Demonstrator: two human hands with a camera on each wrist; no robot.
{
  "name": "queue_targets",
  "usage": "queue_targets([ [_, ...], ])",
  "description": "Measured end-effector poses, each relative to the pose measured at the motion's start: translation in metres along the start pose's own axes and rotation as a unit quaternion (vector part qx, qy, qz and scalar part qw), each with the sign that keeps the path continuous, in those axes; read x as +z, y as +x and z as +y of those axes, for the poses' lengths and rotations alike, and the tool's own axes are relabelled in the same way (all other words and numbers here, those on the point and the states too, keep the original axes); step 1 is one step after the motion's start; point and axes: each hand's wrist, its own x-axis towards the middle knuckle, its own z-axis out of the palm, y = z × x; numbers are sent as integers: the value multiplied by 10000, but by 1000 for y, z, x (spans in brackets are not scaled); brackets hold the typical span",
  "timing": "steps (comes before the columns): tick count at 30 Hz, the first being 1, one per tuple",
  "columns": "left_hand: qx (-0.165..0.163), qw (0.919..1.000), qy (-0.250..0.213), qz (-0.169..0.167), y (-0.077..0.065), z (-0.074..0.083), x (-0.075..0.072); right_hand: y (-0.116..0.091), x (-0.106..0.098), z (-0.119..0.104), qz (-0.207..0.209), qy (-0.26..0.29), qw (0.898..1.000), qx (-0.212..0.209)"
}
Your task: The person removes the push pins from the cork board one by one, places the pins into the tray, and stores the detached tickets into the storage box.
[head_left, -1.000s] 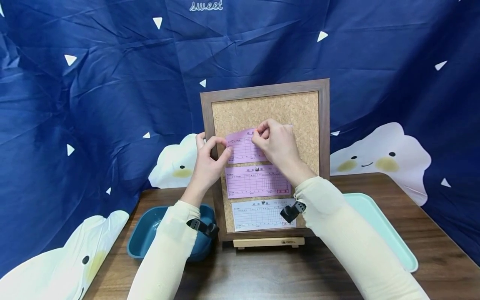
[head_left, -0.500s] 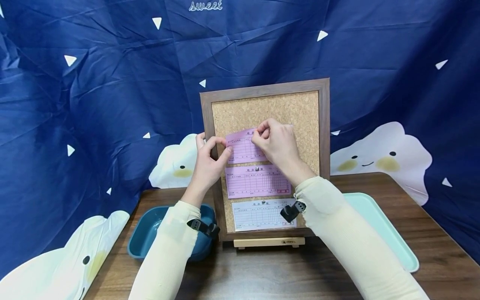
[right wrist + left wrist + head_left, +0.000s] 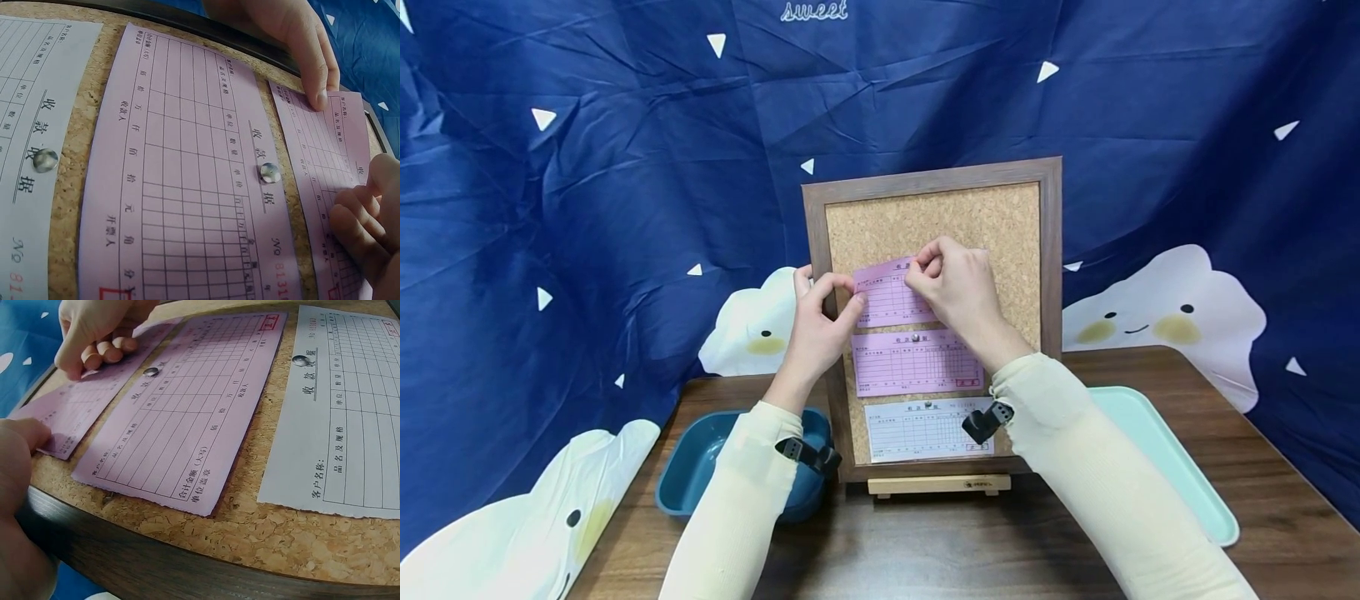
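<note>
In head view we're missing a chunk of the top pink slip [image 3: 889,298] behind the right hand [image 3: 961,290].

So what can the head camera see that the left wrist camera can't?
Only the head view shows the blue tub, the mint-green tray and the pale easel ledge.

Only the left wrist view shows readable small print on the middle pink receipt; from the head it's too tiny.

Both show that receipt, the framed corkboard, top pink receipt, white receipt, left hand and right hand.
</note>
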Motion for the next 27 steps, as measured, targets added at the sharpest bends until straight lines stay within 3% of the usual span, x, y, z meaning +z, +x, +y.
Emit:
queue_targets([
  [27, -112, 9999, -20, 36, -3, 5, 0, -5, -3, 3, 65, 387, 9992, -85],
])
